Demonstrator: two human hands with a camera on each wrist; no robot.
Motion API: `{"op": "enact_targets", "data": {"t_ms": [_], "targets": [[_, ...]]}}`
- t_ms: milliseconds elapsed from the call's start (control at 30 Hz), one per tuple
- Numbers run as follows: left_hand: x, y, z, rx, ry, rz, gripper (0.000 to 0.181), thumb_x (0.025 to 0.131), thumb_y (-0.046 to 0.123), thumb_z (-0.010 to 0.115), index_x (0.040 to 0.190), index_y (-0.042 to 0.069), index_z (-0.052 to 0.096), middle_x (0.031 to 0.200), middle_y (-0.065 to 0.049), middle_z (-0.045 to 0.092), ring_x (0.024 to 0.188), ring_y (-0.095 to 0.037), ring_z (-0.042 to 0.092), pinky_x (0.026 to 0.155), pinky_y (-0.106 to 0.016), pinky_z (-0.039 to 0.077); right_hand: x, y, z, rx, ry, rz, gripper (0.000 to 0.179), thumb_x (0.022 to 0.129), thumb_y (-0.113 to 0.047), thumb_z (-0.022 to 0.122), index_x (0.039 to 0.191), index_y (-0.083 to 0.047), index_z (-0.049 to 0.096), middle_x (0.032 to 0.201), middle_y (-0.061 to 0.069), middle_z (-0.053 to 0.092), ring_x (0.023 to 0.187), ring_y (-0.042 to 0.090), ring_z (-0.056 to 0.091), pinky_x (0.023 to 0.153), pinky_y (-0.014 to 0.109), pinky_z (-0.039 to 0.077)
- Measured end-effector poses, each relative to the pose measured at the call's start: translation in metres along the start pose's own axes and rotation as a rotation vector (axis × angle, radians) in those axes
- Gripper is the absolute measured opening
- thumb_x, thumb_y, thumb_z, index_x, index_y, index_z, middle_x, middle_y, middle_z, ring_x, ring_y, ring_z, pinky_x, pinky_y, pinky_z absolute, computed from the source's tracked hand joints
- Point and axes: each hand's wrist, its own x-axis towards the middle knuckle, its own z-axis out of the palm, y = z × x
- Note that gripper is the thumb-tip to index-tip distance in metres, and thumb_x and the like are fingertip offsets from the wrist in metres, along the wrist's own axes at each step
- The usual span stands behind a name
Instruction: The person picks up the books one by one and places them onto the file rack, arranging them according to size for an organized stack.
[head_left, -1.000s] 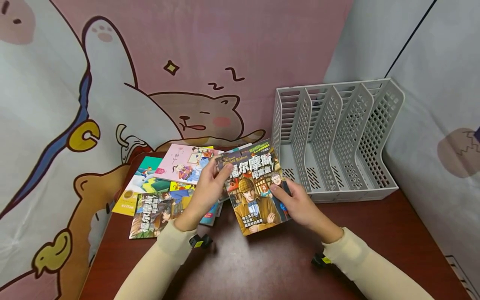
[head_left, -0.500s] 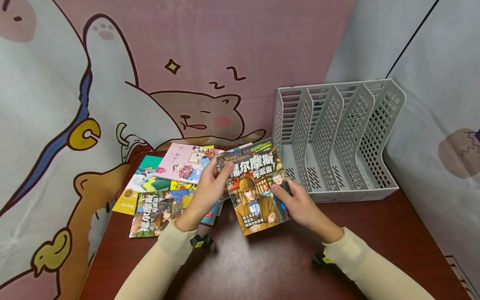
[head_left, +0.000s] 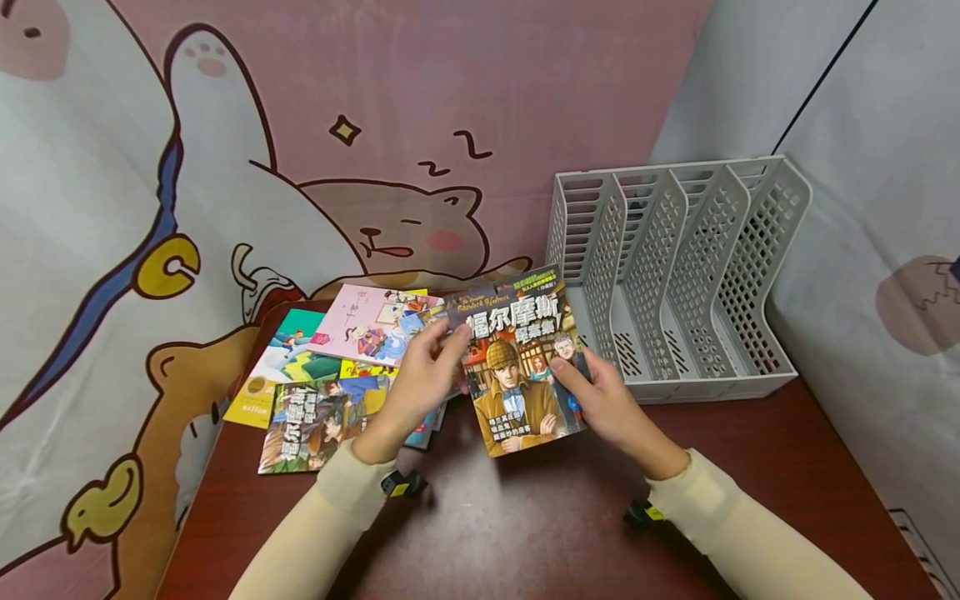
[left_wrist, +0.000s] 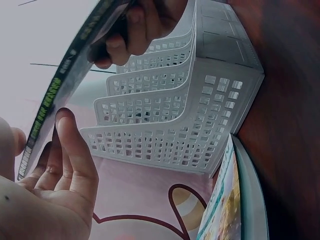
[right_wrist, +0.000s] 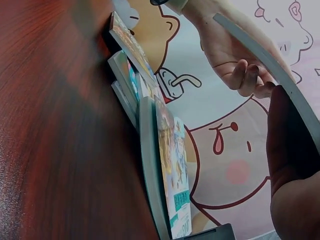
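Both hands hold a Sherlock Holmes paperback [head_left: 517, 392] above the table, its illustrated front cover facing up and slightly tilted. My left hand [head_left: 423, 375] grips the left edge near the upper corner, thumb on the cover and fingers behind; in the left wrist view, fingers [left_wrist: 75, 155] and thumb lie on either side of the book [left_wrist: 55, 95]. On the right edge, my right hand [head_left: 607, 408] pinches the book with its thumb on the cover. The right wrist view shows the page edge [right_wrist: 270, 60] of the book, with curled left fingers [right_wrist: 242, 77] behind it.
A grey file rack [head_left: 705, 389] with several slots stands at the back right, close behind the held book. Overlapping books lie at left: a pink one [head_left: 352, 321], a green-and-yellow one [head_left: 255, 396] and another dark illustrated one [head_left: 300, 442]. The table [head_left: 487, 533] is dark red-brown.
The paperback has risen slightly and shifted a little right, away from the person. Both hands have moved with it, keeping their hold. The other books and the rack stay put.
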Motion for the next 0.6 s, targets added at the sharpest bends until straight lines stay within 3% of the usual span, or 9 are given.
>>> {"op": "enact_targets", "data": {"t_ms": [100, 233, 400, 467, 600], "targets": [[0.0, 0.0, 0.001, 0.005, -0.011, 0.011, 0.036, 0.118, 0.037, 0.055, 0.095, 0.009, 0.055, 0.067, -0.004, 0.048, 0.056, -0.045, 0.066, 0.052, -0.038, 0.053, 0.001, 0.0, -0.001, 0.016, 0.001, -0.02, 0.028, 0.118, -0.02, 0.052, 0.107, 0.005, 0.057, 0.07, -0.003, 0.058, 0.055, 0.009, 0.057, 0.047, 0.031, 0.052], [0.0, -0.002, 0.003, 0.048, -0.015, 0.016, 0.035, 0.118, 0.035, 0.055, 0.095, 0.009, 0.059, 0.068, -0.002, 0.05, 0.052, -0.029, 0.066, 0.052, -0.037, 0.055, 0.002, 0.0, -0.001, 0.036, 0.008, -0.031, 0.027, 0.118, -0.019, 0.052, 0.112, 0.007, 0.058, 0.073, -0.004, 0.061, 0.059, 0.008, 0.061, 0.051, 0.031, 0.055], [-0.003, -0.007, 0.009, 0.134, -0.034, 0.021, 0.038, 0.117, 0.033, 0.057, 0.086, 0.011, 0.057, 0.065, 0.001, 0.047, 0.054, -0.014, 0.049, 0.056, -0.028, 0.044, 0.001, 0.001, -0.001, 0.088, -0.002, -0.034, 0.031, 0.119, -0.019, 0.05, 0.123, 0.011, 0.057, 0.081, -0.004, 0.072, 0.066, 0.012, 0.073, 0.057, 0.035, 0.063], [-0.003, -0.01, 0.011, 0.166, -0.052, 0.048, 0.042, 0.116, 0.032, 0.058, 0.08, 0.013, 0.052, 0.064, 0.002, 0.043, 0.056, -0.012, 0.041, 0.059, -0.026, 0.037, 0.0, 0.0, -0.002, 0.105, -0.009, -0.03, 0.033, 0.119, -0.02, 0.05, 0.127, 0.011, 0.056, 0.084, -0.003, 0.075, 0.068, 0.013, 0.076, 0.058, 0.036, 0.065], [-0.004, -0.014, 0.014, 0.185, -0.077, 0.084, 0.052, 0.115, 0.034, 0.06, 0.07, 0.018, 0.041, 0.061, 0.006, 0.034, 0.054, -0.009, 0.032, 0.061, -0.025, 0.033, 0.0, 0.0, -0.002, 0.11, -0.021, -0.025, 0.034, 0.12, -0.022, 0.049, 0.132, 0.009, 0.055, 0.086, -0.003, 0.076, 0.069, 0.015, 0.077, 0.058, 0.038, 0.065]]}}
